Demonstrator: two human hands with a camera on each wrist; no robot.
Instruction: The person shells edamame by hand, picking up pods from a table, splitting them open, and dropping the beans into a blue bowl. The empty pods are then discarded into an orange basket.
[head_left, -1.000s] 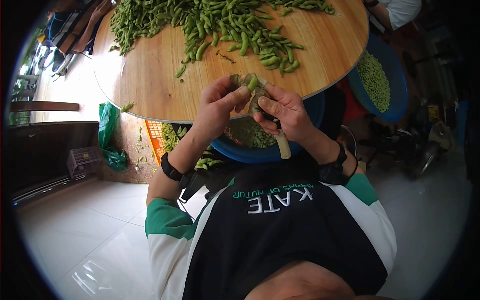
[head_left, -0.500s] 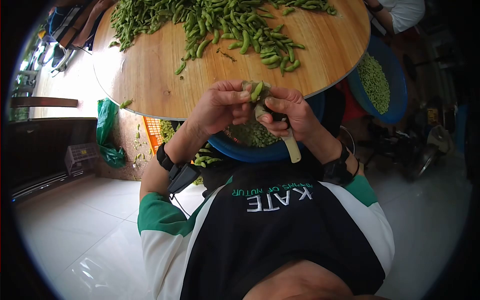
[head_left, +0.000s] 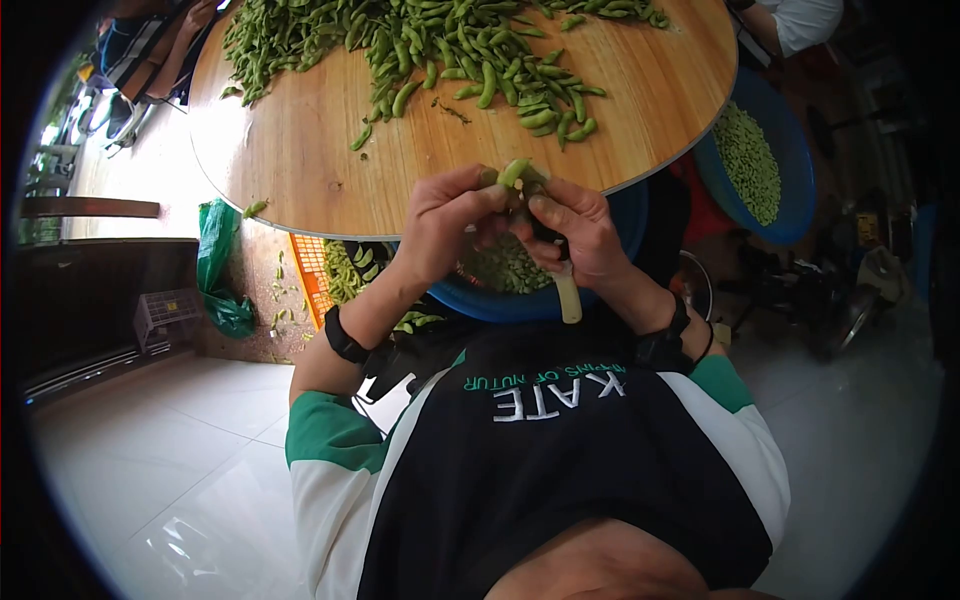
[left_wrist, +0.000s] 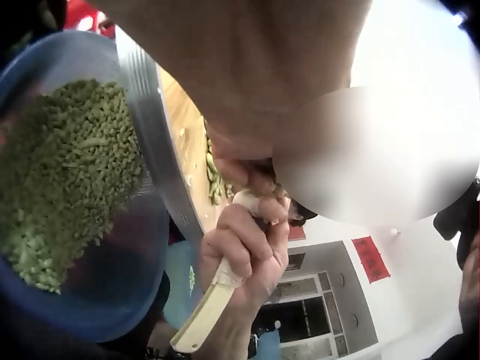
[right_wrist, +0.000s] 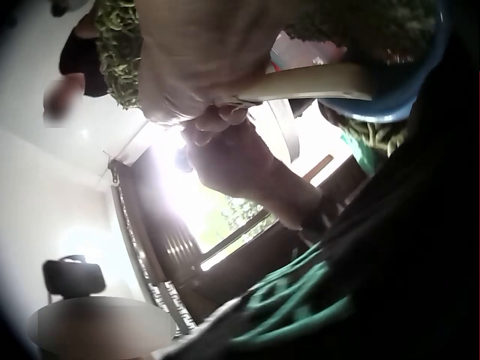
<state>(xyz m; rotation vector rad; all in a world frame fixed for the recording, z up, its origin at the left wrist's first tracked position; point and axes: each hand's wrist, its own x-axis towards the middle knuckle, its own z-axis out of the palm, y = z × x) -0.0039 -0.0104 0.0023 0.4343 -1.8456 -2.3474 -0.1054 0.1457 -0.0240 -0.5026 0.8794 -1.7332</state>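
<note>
In the head view my left hand (head_left: pixel 445 220) pinches a green edamame pod (head_left: pixel 514 172) between thumb and fingers, close over the table's near edge. My right hand (head_left: pixel 580 235) meets it there, its thumb by the pod. Its curled fingers grip a tool with a flat, pale handle (head_left: pixel 568 297) that points back toward my body; the working end is hidden by the fingers. The left wrist view shows the same handle (left_wrist: pixel 201 319) sticking out below the right fist. Beneath both hands stands a blue basin (head_left: pixel 470 308) with shelled beans (head_left: pixel 512 268) in it.
A heap of edamame pods (head_left: pixel 440 45) covers the far part of the round wooden table (head_left: pixel 300 160). Another blue basin (head_left: pixel 790 150) of shelled beans stands at right. An orange crate (head_left: pixel 308 270) with pods is below left, beside a green bag (head_left: pixel 215 260). Other people sit around the table.
The left wrist swung outward half a second ago and has come back in. Both hands stay together at the table edge, the pod now more upright between them. The pale handle has tilted slightly.
</note>
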